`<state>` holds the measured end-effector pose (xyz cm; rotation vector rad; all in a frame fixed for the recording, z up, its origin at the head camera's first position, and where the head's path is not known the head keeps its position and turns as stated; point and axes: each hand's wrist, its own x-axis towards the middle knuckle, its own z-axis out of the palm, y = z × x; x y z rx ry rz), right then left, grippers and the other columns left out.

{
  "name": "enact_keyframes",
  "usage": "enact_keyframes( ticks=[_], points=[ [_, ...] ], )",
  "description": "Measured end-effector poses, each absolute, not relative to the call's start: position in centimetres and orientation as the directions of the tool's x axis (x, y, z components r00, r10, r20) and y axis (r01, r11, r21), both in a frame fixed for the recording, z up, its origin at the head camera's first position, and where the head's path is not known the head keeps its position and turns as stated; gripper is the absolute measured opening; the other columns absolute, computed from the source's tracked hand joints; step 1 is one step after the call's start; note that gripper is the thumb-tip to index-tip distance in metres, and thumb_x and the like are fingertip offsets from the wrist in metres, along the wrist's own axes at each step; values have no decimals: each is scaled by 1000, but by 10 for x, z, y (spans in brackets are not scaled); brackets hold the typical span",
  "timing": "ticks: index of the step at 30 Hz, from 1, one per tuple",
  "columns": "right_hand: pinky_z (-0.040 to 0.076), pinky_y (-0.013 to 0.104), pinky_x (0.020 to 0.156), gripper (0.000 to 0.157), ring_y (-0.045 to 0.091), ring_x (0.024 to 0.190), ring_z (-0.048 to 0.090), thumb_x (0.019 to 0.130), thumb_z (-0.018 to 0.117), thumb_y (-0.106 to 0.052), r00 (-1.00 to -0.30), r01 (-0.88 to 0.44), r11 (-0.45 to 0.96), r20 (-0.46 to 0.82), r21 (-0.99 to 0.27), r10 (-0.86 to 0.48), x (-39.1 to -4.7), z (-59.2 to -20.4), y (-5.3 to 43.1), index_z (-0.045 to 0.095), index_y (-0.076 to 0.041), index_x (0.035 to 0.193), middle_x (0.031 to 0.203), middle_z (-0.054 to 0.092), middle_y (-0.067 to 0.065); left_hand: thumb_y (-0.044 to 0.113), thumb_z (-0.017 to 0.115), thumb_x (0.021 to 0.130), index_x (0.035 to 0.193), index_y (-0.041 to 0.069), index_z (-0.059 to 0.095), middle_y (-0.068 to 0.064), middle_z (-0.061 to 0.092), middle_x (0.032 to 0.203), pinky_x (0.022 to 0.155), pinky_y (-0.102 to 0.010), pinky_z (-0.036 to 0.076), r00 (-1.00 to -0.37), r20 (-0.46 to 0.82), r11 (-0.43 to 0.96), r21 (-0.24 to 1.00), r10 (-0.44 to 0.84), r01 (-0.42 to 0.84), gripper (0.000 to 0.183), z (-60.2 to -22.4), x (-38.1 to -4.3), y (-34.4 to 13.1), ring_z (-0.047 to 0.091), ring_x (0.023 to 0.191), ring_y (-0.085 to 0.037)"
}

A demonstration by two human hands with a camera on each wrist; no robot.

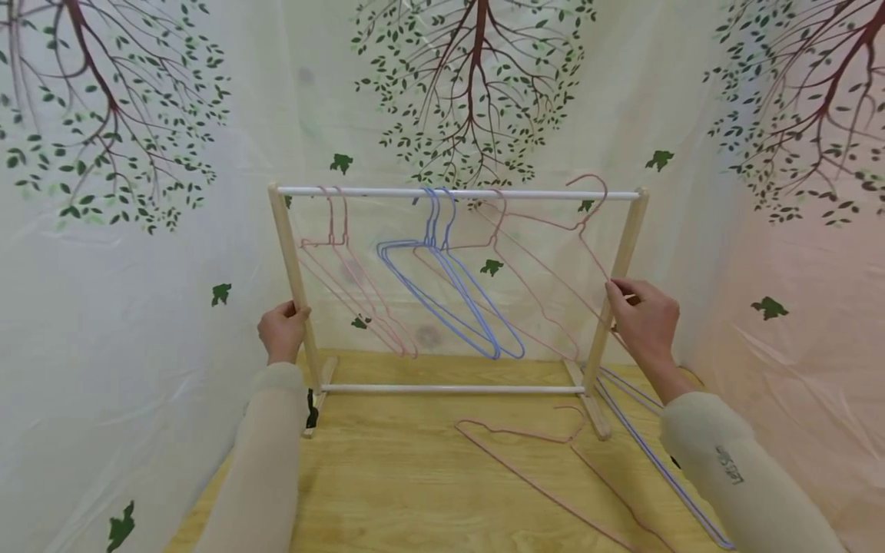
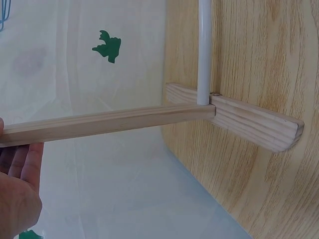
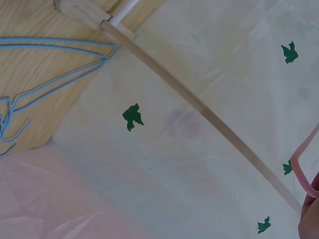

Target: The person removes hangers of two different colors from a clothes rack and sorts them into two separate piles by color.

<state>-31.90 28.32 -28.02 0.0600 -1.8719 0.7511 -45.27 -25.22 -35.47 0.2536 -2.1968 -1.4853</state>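
Pink wire hanger (image 1: 582, 228), thin, with a rounded hook and notched shoulders, is up at the right end of the rack (image 1: 539, 195). Right hand (image 1: 646, 311) pinches its right shoulder near the right post. Left hand (image 1: 283, 330) grips the left post (image 1: 288, 253). Rack is pale wood with white rails. Top rail carries two pink hangers (image 1: 345, 223) at left, three blue hangers (image 1: 430, 246) mid-rail, and a single pink one (image 1: 494, 243) right of those. On the counter (image 1: 387, 468): loose pink hanger (image 1: 525, 434) in front, blue hangers (image 3: 60, 40) at right, partly under the right sleeve in the head view. Held hanger: hook up, tip pointing left; long axis slopes from upper left to lower right. Can't tell if its hook touches the rail.
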Motion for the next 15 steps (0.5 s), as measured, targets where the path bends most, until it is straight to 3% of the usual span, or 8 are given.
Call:
enact_keyframes(
  ticks=[5, 8, 11, 15],
  points=[
    [36, 3, 57, 13, -24, 61, 46, 88, 73, -8, -401, -392, 800, 867, -454, 296, -303, -288, 300, 78, 2, 95, 82, 74, 14, 15, 65, 96, 124, -2, 67, -22, 68, 118, 94, -42, 49, -864, 291, 404, 908, -411, 113, 33, -356, -453, -253, 62, 106, -33],
    [38, 3, 56, 13, -22, 60, 49, 87, 74, -6, -400, -393, 793, 863, -465, 308, -289, -295, 310, 78, 2, 96, 78, 71, -8, 14, 65, 96, 123, -3, 68, -22, 68, 117, 94, -43, 49, -862, 289, 403, 909, -416, 110, 32, -357, -452, -252, 62, 105, -33],
    [37, 3, 56, 12, -21, 59, 49, 86, 75, -5, -413, -383, 794, 857, -471, 309, -275, -305, 320, 78, 2, 95, 78, 59, -30, 13, 66, 96, 123, -3, 68, -22, 68, 117, 94, -43, 48, -861, 289, 401, 909, -418, 111, 32, -357, -452, -251, 62, 105, -33],
    [36, 3, 55, 11, -21, 60, 49, 86, 75, -5, -425, -367, 810, 857, -457, 291, -263, -317, 331, 78, 2, 94, 78, 53, -39, 13, 66, 95, 123, -3, 68, -22, 68, 117, 94, -43, 48, -860, 288, 399, 911, -422, 109, 32, -356, -454, -250, 62, 105, -33]
  ],
)
